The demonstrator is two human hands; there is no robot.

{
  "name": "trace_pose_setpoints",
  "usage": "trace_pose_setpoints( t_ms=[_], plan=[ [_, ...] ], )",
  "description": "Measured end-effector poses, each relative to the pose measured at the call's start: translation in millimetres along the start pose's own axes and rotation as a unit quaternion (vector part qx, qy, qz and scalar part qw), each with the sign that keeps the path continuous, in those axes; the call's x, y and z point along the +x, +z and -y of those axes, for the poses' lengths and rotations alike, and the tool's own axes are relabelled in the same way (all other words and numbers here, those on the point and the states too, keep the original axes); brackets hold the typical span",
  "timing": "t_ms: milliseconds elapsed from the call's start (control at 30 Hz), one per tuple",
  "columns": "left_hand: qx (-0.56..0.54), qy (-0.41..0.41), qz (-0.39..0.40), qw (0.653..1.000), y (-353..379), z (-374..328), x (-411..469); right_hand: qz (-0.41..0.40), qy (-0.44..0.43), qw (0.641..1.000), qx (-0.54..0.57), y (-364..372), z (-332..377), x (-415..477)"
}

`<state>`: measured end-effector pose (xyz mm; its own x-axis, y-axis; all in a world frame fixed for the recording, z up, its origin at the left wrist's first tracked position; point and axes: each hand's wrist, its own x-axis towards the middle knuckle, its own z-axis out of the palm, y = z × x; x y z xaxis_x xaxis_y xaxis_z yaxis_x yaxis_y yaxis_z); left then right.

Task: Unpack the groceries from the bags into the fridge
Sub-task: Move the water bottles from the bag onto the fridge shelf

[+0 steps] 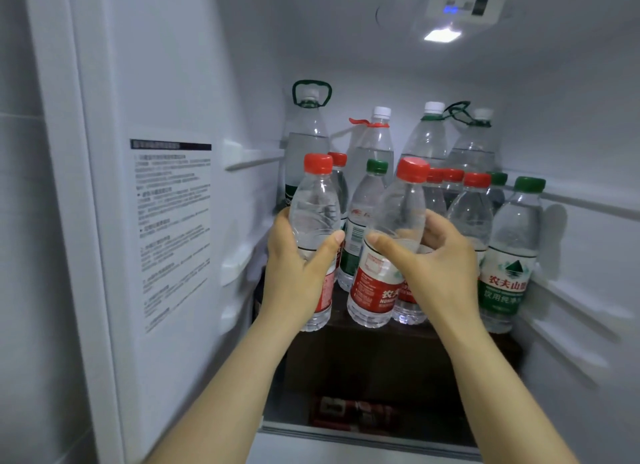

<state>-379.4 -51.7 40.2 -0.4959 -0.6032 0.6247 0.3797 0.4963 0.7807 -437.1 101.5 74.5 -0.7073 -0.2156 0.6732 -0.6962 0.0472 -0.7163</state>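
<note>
A red-capped clear plastic bottle (317, 207) is gripped by the left hand (296, 276). A red-labelled bottle (375, 287) reading "农夫" is held tilted by the right hand (441, 269).

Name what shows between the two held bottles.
Head view: a green-capped bottle stands in that gap, farther back than the left hand and right hand.

Mid-frame the shelf (374, 339) is packed: big jugs (306, 145) along the back, small bottles (472, 210) crowded in front of them, and frontmost the left hand (294, 273) holds an upright bottle (315, 204) just left of the tilted bottle (398, 214) in the right hand (440, 266), with a sticker (171, 221) on the wall at frame left.
</note>
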Motion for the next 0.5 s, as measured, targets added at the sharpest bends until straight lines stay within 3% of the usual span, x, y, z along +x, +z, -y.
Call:
trace_pose_setpoints(
  t_ms=[500],
  plan=[
    [0.042, -0.001, 0.055, 0.998, -2.2, 11.2, -13.6, -0.030, -0.063, 0.983, -0.172, 23.8, -40.2, -11.3]
  ],
)
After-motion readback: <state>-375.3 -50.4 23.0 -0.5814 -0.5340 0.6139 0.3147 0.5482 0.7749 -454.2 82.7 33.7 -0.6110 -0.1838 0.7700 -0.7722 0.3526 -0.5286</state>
